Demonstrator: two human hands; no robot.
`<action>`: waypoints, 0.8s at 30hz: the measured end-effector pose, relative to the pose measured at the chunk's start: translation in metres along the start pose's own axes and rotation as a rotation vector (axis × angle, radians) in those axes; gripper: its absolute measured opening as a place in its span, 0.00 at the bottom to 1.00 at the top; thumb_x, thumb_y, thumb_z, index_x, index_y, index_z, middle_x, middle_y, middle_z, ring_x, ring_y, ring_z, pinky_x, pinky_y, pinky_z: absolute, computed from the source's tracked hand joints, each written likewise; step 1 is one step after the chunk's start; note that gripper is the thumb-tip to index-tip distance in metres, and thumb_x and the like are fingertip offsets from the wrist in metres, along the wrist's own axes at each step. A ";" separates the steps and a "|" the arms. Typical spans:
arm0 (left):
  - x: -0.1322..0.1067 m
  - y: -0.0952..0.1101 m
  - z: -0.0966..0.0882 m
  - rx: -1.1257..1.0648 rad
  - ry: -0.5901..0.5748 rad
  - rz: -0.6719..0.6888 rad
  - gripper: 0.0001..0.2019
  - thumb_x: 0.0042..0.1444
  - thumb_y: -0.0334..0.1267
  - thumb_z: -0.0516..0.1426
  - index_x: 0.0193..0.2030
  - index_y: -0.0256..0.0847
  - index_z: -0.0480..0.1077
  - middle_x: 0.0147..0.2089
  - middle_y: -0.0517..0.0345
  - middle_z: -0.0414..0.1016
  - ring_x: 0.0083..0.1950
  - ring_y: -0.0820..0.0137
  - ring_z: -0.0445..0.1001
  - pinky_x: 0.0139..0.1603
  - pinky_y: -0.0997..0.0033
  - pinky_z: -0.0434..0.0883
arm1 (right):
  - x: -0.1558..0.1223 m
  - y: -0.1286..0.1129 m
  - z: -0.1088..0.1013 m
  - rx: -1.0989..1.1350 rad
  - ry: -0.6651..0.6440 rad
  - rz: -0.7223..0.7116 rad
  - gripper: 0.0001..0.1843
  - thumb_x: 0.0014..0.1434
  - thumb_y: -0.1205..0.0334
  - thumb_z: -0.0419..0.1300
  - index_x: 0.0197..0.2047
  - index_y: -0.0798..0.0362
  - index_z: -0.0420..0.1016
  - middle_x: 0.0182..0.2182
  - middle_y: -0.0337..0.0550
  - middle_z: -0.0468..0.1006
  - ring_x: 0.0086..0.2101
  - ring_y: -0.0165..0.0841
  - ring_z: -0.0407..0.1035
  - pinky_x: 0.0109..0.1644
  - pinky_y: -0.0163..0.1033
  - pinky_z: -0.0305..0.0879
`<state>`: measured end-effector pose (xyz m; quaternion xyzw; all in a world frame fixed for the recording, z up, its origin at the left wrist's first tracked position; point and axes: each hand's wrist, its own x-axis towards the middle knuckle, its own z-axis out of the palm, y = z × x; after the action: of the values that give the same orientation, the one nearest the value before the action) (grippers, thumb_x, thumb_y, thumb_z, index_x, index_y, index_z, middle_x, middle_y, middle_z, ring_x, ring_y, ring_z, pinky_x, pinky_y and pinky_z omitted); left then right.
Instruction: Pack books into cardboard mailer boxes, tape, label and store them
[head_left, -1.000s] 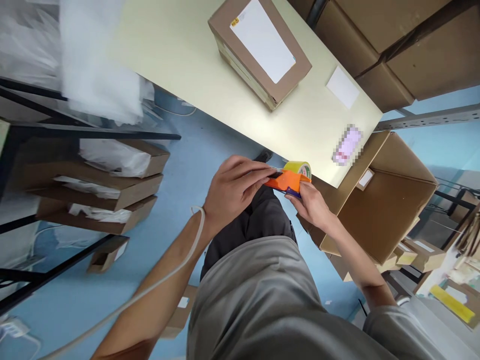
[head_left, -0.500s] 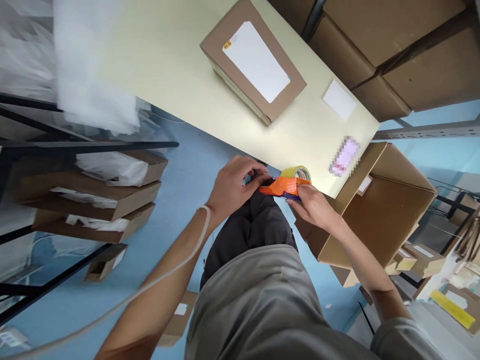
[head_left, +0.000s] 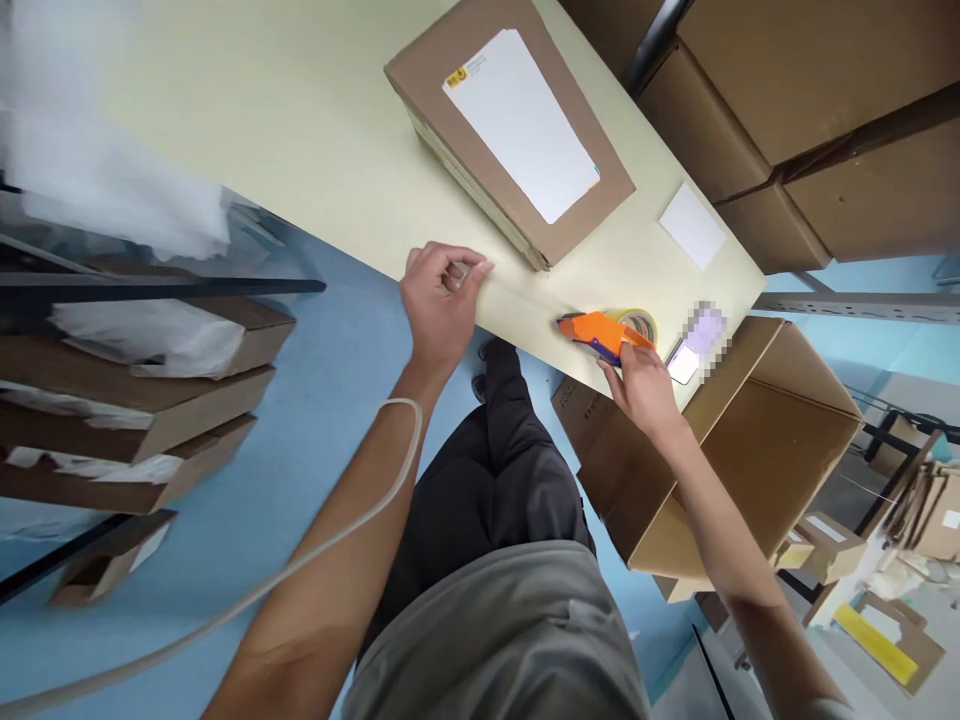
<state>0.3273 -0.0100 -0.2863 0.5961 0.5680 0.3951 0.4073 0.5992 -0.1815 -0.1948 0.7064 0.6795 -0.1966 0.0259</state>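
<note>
My right hand (head_left: 641,385) grips an orange tape dispenser (head_left: 600,335) with a yellowish roll of tape, held at the near edge of the pale table (head_left: 315,130). My left hand (head_left: 439,300) is pinched at the table's edge to the left of it, and a strip of clear tape stretches from its fingers to the dispenser. Just beyond both hands lies a closed cardboard box (head_left: 510,130) with a white label on top.
A small white card (head_left: 691,226) and a blurred purple item (head_left: 703,330) lie on the table at right. An open cardboard box (head_left: 720,450) stands on the blue floor by my right leg. Stacked boxes fill the shelves at right and left. A white cable runs along my left arm.
My left hand has moved left and up, away from the dispenser, and a length of tape has come out between them. The dispenser has moved up over the table's edge.
</note>
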 end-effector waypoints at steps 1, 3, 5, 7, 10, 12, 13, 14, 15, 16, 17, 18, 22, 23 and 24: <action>0.005 -0.002 0.007 -0.016 0.025 -0.008 0.16 0.72 0.60 0.64 0.44 0.51 0.79 0.42 0.53 0.79 0.45 0.59 0.73 0.53 0.52 0.74 | 0.006 -0.003 0.007 -0.010 0.035 0.021 0.25 0.84 0.40 0.48 0.50 0.52 0.72 0.37 0.57 0.82 0.42 0.53 0.79 0.51 0.59 0.80; 0.013 -0.004 0.015 -0.031 0.042 -0.010 0.18 0.72 0.63 0.63 0.45 0.51 0.78 0.44 0.53 0.79 0.48 0.59 0.74 0.55 0.51 0.74 | 0.016 -0.006 0.020 -0.015 0.098 0.054 0.24 0.84 0.41 0.48 0.50 0.52 0.72 0.37 0.57 0.82 0.43 0.52 0.79 0.53 0.60 0.80; 0.018 -0.007 0.019 -0.016 0.028 0.012 0.20 0.74 0.65 0.60 0.45 0.52 0.77 0.46 0.53 0.78 0.50 0.58 0.74 0.56 0.50 0.74 | 0.022 -0.008 0.028 -0.004 0.127 0.086 0.22 0.84 0.42 0.49 0.51 0.52 0.72 0.38 0.57 0.82 0.43 0.53 0.79 0.56 0.61 0.80; 0.020 -0.011 0.020 0.021 0.000 0.037 0.21 0.76 0.67 0.58 0.47 0.52 0.76 0.47 0.54 0.78 0.52 0.60 0.73 0.54 0.51 0.74 | 0.024 -0.008 0.031 0.004 0.110 0.122 0.20 0.84 0.44 0.51 0.52 0.52 0.72 0.39 0.57 0.82 0.44 0.54 0.79 0.58 0.63 0.79; 0.023 -0.016 0.022 0.082 -0.053 0.040 0.24 0.79 0.67 0.55 0.50 0.48 0.73 0.48 0.59 0.75 0.54 0.67 0.70 0.54 0.54 0.72 | 0.025 -0.009 0.032 -0.012 0.083 0.158 0.17 0.84 0.48 0.53 0.52 0.53 0.72 0.40 0.57 0.82 0.45 0.54 0.80 0.60 0.64 0.78; 0.026 -0.017 0.025 0.104 -0.065 0.034 0.25 0.80 0.67 0.53 0.51 0.44 0.71 0.48 0.62 0.73 0.54 0.71 0.68 0.56 0.55 0.70 | 0.025 -0.011 0.032 -0.025 0.090 0.164 0.15 0.84 0.50 0.53 0.52 0.53 0.72 0.40 0.58 0.82 0.45 0.54 0.80 0.60 0.64 0.78; 0.027 -0.016 0.026 0.105 -0.060 0.035 0.26 0.80 0.67 0.52 0.52 0.44 0.71 0.48 0.63 0.73 0.54 0.72 0.67 0.56 0.55 0.70 | 0.025 -0.011 0.033 -0.022 0.094 0.165 0.15 0.84 0.51 0.53 0.52 0.53 0.71 0.40 0.58 0.82 0.45 0.54 0.80 0.60 0.65 0.78; 0.029 -0.015 0.028 0.096 -0.048 0.040 0.27 0.80 0.68 0.53 0.52 0.44 0.71 0.48 0.63 0.73 0.53 0.73 0.68 0.55 0.55 0.70 | 0.024 -0.013 0.034 -0.012 0.099 0.166 0.14 0.84 0.51 0.52 0.52 0.53 0.71 0.40 0.58 0.82 0.45 0.53 0.80 0.60 0.65 0.78; 0.030 -0.014 0.030 0.079 -0.027 0.047 0.28 0.78 0.69 0.54 0.52 0.44 0.72 0.48 0.63 0.74 0.52 0.73 0.68 0.54 0.56 0.71 | 0.023 -0.014 0.035 0.002 0.107 0.164 0.14 0.84 0.51 0.52 0.51 0.52 0.71 0.39 0.57 0.82 0.44 0.53 0.79 0.59 0.65 0.79; 0.031 -0.012 0.032 0.057 0.002 0.053 0.29 0.77 0.71 0.55 0.52 0.44 0.74 0.48 0.62 0.75 0.51 0.72 0.69 0.52 0.56 0.72 | 0.022 -0.015 0.036 0.015 0.123 0.157 0.14 0.84 0.51 0.52 0.51 0.52 0.71 0.38 0.56 0.82 0.43 0.53 0.79 0.57 0.65 0.79; 0.032 -0.010 0.033 0.032 0.032 0.054 0.29 0.76 0.71 0.56 0.51 0.45 0.76 0.48 0.61 0.77 0.50 0.70 0.71 0.50 0.55 0.72 | 0.021 -0.016 0.038 0.025 0.148 0.144 0.14 0.84 0.51 0.51 0.50 0.51 0.71 0.37 0.55 0.81 0.43 0.53 0.79 0.56 0.65 0.80; 0.032 -0.009 0.035 0.011 0.052 0.049 0.28 0.75 0.71 0.58 0.51 0.47 0.78 0.48 0.59 0.79 0.50 0.68 0.73 0.49 0.54 0.73 | 0.020 -0.017 0.040 0.027 0.180 0.126 0.14 0.84 0.51 0.51 0.50 0.50 0.71 0.37 0.54 0.81 0.42 0.52 0.78 0.55 0.65 0.80; 0.032 -0.010 0.043 -0.006 0.046 0.003 0.23 0.75 0.69 0.57 0.58 0.57 0.80 0.56 0.54 0.83 0.56 0.58 0.81 0.53 0.49 0.77 | 0.016 -0.026 0.047 -0.021 0.279 0.079 0.12 0.84 0.54 0.51 0.51 0.50 0.71 0.35 0.52 0.81 0.40 0.50 0.78 0.55 0.63 0.82; 0.032 -0.011 0.046 -0.003 0.041 -0.004 0.23 0.75 0.68 0.56 0.61 0.59 0.79 0.59 0.53 0.83 0.58 0.57 0.82 0.54 0.48 0.78 | 0.015 -0.028 0.048 -0.029 0.280 0.080 0.11 0.84 0.55 0.51 0.51 0.50 0.72 0.35 0.53 0.81 0.41 0.51 0.78 0.56 0.63 0.82; 0.032 -0.013 0.049 -0.001 0.041 -0.006 0.23 0.76 0.68 0.54 0.63 0.60 0.78 0.61 0.53 0.83 0.60 0.56 0.82 0.55 0.47 0.79 | 0.016 -0.031 0.048 -0.030 0.269 0.085 0.11 0.83 0.56 0.52 0.52 0.51 0.72 0.36 0.54 0.82 0.42 0.51 0.79 0.58 0.63 0.82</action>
<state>0.3698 0.0204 -0.3152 0.5860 0.5780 0.4061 0.3969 0.5576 -0.1789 -0.2369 0.7540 0.6492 -0.0885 -0.0465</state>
